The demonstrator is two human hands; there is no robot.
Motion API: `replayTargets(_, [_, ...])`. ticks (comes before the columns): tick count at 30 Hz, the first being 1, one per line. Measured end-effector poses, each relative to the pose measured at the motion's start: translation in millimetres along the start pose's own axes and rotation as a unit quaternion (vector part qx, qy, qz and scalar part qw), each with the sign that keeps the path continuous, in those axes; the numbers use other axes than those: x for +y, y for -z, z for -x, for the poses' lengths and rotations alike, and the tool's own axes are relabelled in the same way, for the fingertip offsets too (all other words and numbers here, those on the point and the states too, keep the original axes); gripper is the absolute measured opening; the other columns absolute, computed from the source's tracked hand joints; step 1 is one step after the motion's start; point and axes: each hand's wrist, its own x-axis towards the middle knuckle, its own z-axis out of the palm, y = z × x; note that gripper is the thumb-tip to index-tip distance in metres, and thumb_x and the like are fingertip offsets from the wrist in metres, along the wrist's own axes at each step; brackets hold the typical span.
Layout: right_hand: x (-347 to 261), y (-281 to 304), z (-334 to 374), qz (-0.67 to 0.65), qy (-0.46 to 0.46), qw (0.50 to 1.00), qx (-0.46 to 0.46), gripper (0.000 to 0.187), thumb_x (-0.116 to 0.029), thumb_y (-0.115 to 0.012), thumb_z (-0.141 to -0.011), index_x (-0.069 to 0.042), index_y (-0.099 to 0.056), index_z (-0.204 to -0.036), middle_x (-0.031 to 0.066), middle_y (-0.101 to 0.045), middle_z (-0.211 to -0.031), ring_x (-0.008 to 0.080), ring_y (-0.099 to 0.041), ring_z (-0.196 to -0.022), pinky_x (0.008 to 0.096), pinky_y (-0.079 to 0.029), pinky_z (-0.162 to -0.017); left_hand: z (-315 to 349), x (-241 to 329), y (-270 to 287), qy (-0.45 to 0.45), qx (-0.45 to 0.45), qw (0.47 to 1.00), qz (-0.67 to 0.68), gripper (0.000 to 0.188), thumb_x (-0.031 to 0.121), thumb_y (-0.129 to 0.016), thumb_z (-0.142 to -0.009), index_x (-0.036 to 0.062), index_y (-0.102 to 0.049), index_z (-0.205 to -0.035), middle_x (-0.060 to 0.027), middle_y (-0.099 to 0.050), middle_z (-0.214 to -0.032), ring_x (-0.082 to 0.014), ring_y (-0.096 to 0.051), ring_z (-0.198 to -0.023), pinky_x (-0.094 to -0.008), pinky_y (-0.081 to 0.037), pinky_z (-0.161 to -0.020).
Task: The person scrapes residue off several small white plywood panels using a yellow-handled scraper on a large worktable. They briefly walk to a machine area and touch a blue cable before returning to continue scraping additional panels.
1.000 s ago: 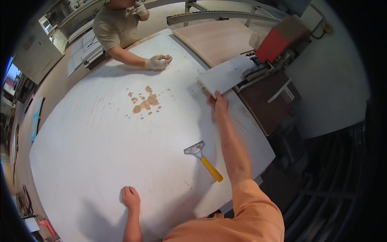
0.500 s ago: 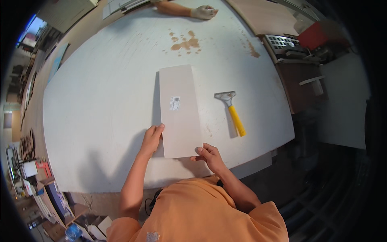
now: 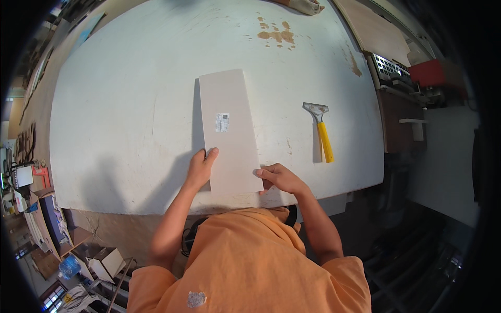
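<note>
A long pale beige panel (image 3: 229,151) with a small printed label (image 3: 222,122) near its middle is held over the white table. My left hand (image 3: 201,168) grips its left edge, thumb on top and fingers hidden beneath. At the lower right corner, my right hand (image 3: 279,179) pinches the panel's edge, thumb on the face. To the right of the panel lies a scraper (image 3: 324,136) with a yellow handle and a wide metal head, touched by neither hand.
The white table (image 3: 125,104) bears brown stains (image 3: 279,35) toward its far side. Another person's gloved hand (image 3: 308,6) rests at the far edge. Dark equipment with a red part (image 3: 436,73) stands at the right. A cardboard box (image 3: 107,263) is low on the left.
The view has shifted, so the scraper and stains appear farther right. The panel remains in both hands, and my left thumb now reaches farther onto its face.
</note>
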Motion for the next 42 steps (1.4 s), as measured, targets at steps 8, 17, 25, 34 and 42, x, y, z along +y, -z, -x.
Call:
replayTargets(8, [40, 99, 36, 0.476, 0.046, 0.658, 0.581, 0.045, -0.014, -0.069, -0.093, 0.005, -0.055, -0.131, 0.0249, -0.054, -0.13, 0.0426, -0.053, -0.118, 0.0492, -0.05, -0.095, 13, 27, -8, -0.035, -0.027, 0.923, -0.381, 0.05, 0.046, -0.061, -0.1, -0.0029, -0.06, -0.087, -0.0226, -0.068, -0.078, -0.0413, -0.069, -0.077, -0.0507, -0.055, -0.067])
replayTargets(17, [60, 43, 62, 0.128, 0.039, 0.889, 0.439, 0.045, -0.009, -0.061, -0.095, 0.005, -0.053, -0.137, 0.0254, -0.067, -0.102, 0.0383, -0.067, -0.09, 0.0409, -0.053, -0.083, -56, 77, -87, -0.243, -0.109, 0.846, -0.461, 0.068, 0.06, -0.074, -0.085, -0.0059, -0.056, -0.087, -0.0186, -0.066, -0.078, -0.0347, -0.071, -0.073, -0.0427, -0.057, -0.062])
replayTargets(25, [21, -73, 168, 0.253, 0.013, 0.917, 0.309, 0.049, -0.005, -0.063, -0.094, -0.008, -0.057, -0.143, 0.0183, -0.064, -0.104, 0.0421, -0.066, -0.091, 0.0455, -0.054, -0.076, -147, 73, -50, -0.306, 0.052, 0.85, -0.424, 0.052, 0.049, -0.071, -0.092, 0.0002, -0.057, -0.1, -0.0209, -0.063, -0.095, -0.0353, -0.069, -0.078, -0.0425, -0.057, -0.061])
replayTargets(34, [-5, -90, 137, 0.256, 0.002, 0.916, 0.31, 0.043, -0.005, -0.06, -0.097, -0.002, -0.059, -0.14, 0.0197, -0.063, -0.095, 0.0407, -0.066, -0.08, 0.0463, -0.054, -0.069, -157, 30, -16, -0.289, 0.192, 0.869, -0.353, 0.018, 0.019, -0.061, -0.098, 0.0037, -0.057, -0.107, -0.0177, -0.053, -0.131, -0.0359, -0.07, -0.083, -0.0464, -0.061, -0.063])
replayTargets(42, [-53, -61, 66, 0.277, 0.027, 0.905, 0.32, 0.045, -0.001, -0.059, -0.096, -0.001, -0.058, -0.141, 0.0218, -0.061, -0.083, 0.0397, -0.062, -0.067, 0.0467, -0.05, -0.062, -157, 31, -16, -0.319, 0.203, 0.88, -0.289, 0.012, 0.011, -0.061, -0.096, 0.0029, -0.059, -0.105, -0.0181, -0.056, -0.135, -0.0347, -0.072, -0.081, -0.0447, -0.062, -0.062])
